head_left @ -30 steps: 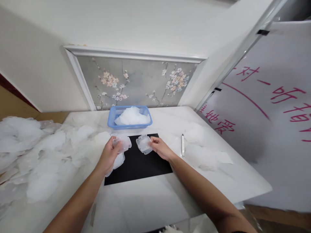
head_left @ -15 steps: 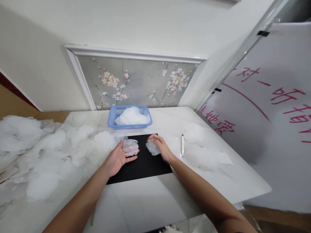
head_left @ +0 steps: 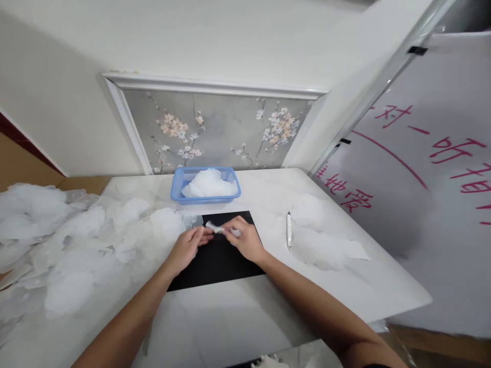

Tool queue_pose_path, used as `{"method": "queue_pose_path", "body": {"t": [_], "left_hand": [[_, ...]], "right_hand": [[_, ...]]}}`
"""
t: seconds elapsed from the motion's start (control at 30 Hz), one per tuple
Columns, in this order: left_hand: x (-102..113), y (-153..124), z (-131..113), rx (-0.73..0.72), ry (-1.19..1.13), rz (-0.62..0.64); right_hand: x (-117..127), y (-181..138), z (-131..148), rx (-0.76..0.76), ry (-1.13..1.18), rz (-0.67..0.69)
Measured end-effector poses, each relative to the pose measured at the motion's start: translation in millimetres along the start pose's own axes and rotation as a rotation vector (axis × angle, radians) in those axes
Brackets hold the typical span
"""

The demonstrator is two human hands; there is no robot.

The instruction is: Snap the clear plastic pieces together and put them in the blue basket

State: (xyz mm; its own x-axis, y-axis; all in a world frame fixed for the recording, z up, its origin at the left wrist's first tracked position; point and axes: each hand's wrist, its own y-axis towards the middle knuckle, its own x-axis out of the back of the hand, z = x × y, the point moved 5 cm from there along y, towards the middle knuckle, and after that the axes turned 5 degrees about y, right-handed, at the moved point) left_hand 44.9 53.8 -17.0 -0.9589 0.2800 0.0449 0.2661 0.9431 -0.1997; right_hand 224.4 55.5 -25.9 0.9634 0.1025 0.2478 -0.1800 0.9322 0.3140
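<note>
1. Your right hand (head_left: pixel 247 241) pinched a translucent white piece (head_left: pixel 213 227) above the black mat's (head_left: pixel 222 266) 12 o'clock half.
2. Your left hand (head_left: pixel 185 250) curled near the piece's 9 o'clock end; I couldn't tell whether it gripped anything.
3. The blue plastic basket (head_left: pixel 207 201) stood at the mat's 12 o'clock.

On the bench (head_left: pixel 215 317), a mat (head_left: pixel 215 268) lies before a basket (head_left: pixel 205 201) holding stacked pieces (head_left: pixel 210 185), between loose pieces (head_left: pixel 76 260) at left and, at right, a pen-like tool (head_left: pixel 289 232) with another heap (head_left: pixel 318 248) beyond it.
</note>
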Motion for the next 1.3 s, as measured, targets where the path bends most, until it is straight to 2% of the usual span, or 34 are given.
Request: {"method": "queue_pose_path", "body": {"t": [0.07, 0.13, 0.23, 0.3, 0.57, 0.67, 0.73, 0.8, 0.87, 0.93, 1.07, 1.17, 1.3], "left_hand": [[14.1, 4.6, -11.3, -0.217, 0.393, -0.185], [20.6, 8.3, -17.9, -0.36, 0.75, -0.291], [21.9, 14.7, -12.9, -0.375, 1.123, -0.311], [20.4, 16.8, -7.7, -0.374, 1.224, -0.299], [16.7, 15.9, -8.4, -0.46, 1.191, -0.225], [10.4, 9.2, -12.9, -0.503, 1.152, -0.196], [4.4, 4.3, -14.2, -0.491, 1.047, -0.166], [-0.2, 1.6, -13.2, -0.419, 0.856, -0.12], [-2.0, 1.0, -11.7, -0.333, 0.68, -0.08], [-0.4, 1.3, -12.3, -0.289, 0.645, -0.056], [9.6, 0.8, -15.8, -0.36, 0.909, 0.03], [17.6, -2.4, -14.1, -0.443, 1.08, 0.159], [28.9, -7.0, -13.1, -0.414, 1.172, 0.231]], "right_hand": [[6.0, 1.2, -13.6, -0.221, 0.208, -0.096], [5.7, 1.1, -25.3, -0.412, 0.434, -0.078], [5.0, 0.1, -34.6, -0.577, 0.619, -0.025], [6.1, -0.6, -36.9, -0.617, 0.66, -0.013], [11.2, 0.2, -36.3, -0.598, 0.646, -0.049], [18.7, 4.2, -25.9, -0.465, 0.461, -0.067], [19.5, 6.6, -14.3, -0.323, 0.278, -0.009], [14.6, 7.0, -4.0, -0.184, 0.133, 0.072], [7.7, 5.6, 0.0, -0.119, 0.085, 0.111], [1.1, 3.6, -5.2, -0.201, 0.161, 0.115], [-5.2, -1.3, -21.5, -0.497, 0.434, 0.108], [-0.5, -1.1, -24.7, -0.549, 0.516, 0.114], [5.5, -2.1, -26.3, -0.617, 0.591, 0.147]]}}
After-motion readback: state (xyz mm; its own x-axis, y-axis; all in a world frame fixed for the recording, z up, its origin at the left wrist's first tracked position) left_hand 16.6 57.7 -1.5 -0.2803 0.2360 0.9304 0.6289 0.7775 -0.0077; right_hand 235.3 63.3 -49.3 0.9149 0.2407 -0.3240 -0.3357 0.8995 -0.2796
